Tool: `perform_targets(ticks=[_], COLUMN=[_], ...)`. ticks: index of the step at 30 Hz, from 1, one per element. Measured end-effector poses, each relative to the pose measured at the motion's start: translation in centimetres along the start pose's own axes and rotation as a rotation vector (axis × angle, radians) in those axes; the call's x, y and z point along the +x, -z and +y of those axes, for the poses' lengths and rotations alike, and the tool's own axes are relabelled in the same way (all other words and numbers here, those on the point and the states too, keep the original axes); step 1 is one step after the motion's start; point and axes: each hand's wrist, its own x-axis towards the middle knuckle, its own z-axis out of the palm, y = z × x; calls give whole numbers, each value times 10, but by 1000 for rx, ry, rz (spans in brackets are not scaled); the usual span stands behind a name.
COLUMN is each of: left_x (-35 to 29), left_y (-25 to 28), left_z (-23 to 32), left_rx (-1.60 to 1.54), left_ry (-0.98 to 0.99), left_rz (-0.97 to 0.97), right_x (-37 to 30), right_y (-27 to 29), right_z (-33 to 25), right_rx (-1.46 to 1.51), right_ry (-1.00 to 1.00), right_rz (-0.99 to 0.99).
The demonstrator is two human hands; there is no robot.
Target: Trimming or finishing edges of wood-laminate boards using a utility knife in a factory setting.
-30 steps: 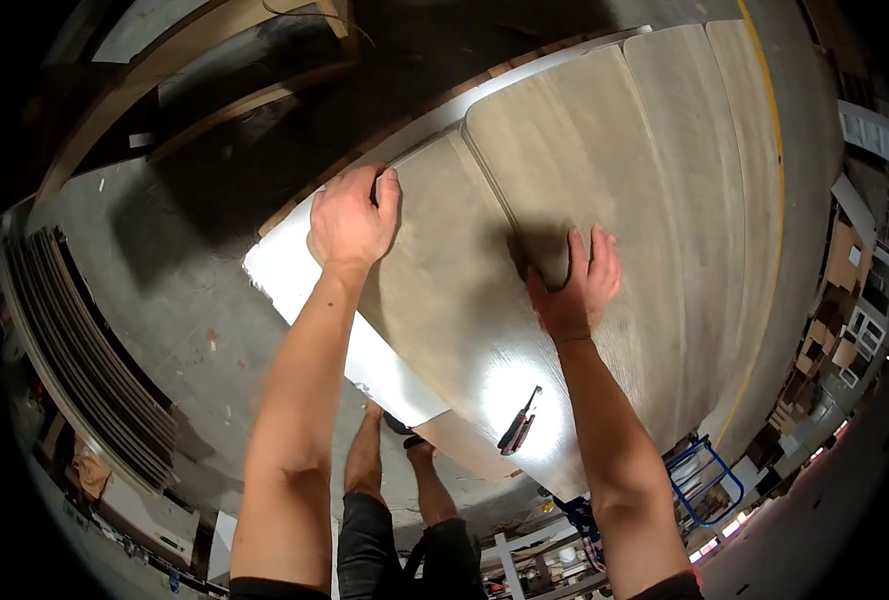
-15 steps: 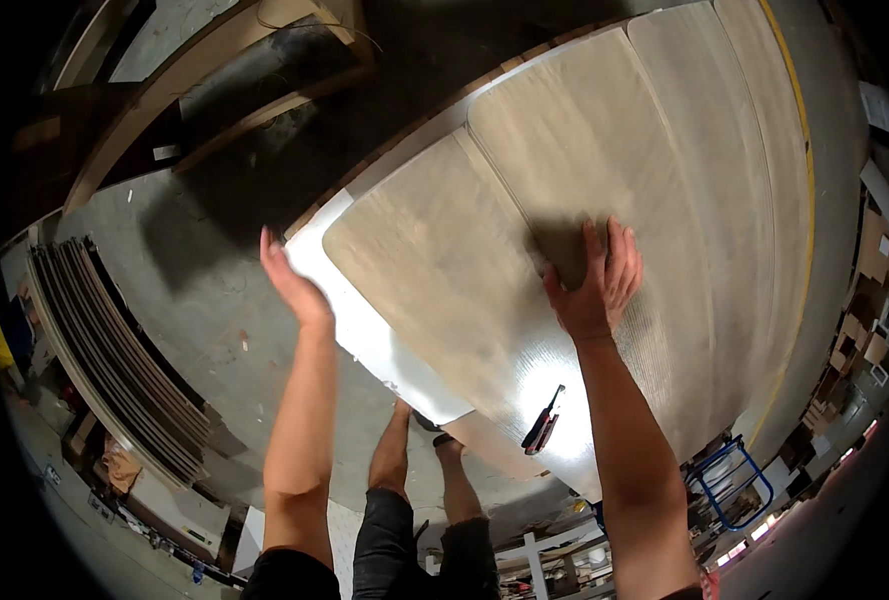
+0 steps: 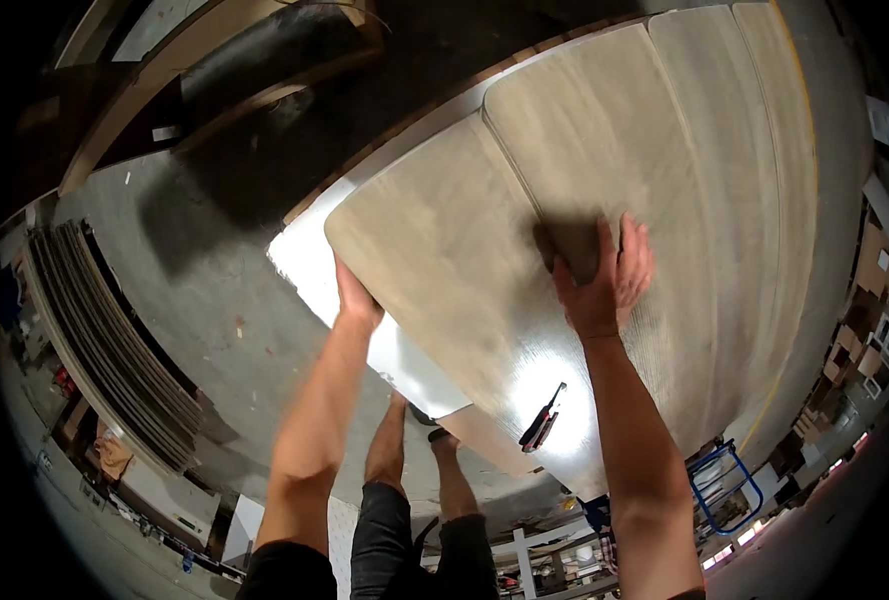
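Beige wood-grain panels (image 3: 434,220) with rounded corners lie side by side on a white board (image 3: 314,255). My left hand (image 3: 357,298) is against the left edge of the nearest panel, its fingers straight along that edge and partly hidden. Whether any fingertips reach under the panel cannot be made out. My right hand (image 3: 609,285) rests on the panels with its fingers spread, near the seam between two of them, and holds nothing. A black and red utility knife (image 3: 541,422) lies on the panel surface, left of my right forearm, in a bright patch of glare.
A curved wooden frame (image 3: 129,110) stands at the upper left. Stacked dark boards (image 3: 114,350) are on the floor at the left. A blue metal cart frame (image 3: 726,488) stands at the lower right, with cardboard boxes (image 3: 844,345) beyond the panels. My legs (image 3: 389,455) are below the table edge.
My left hand has come right and down from above the white board to the panel's edge. My right hand stays on the panels, and the view has shifted slightly.
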Motion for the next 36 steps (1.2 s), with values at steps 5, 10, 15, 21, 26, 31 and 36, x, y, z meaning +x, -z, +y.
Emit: perform_targets(ticks=[5,10,15,21,26,31,36], left_x=[-72,-167,-261,-218,-183,-187,-209], left_y=[52,178,86,7,46,51,38], left_z=[-108,-250,-227,-249,-293,-290,-288], left_rx=[164,449,1374,1832,2098,2029,1836], left_ry=[83,560,30,-580,-1112,-1106,-838], left_rz=[87,-59,-665,-820,-904,-984,-819], right_x=[-1,5,2,1,-1,-2,-3], right_y=[-2,-11,-2,-4,-5,-7,-6], right_z=[-8,-25,-5,-10,-11,-4,0], right_rx=[44,89,82,37,67,32,15], right_ry=[-16,-21,-3,-26,-17,12,-1], right_rz=[-33,-6,28,3,51,70,82])
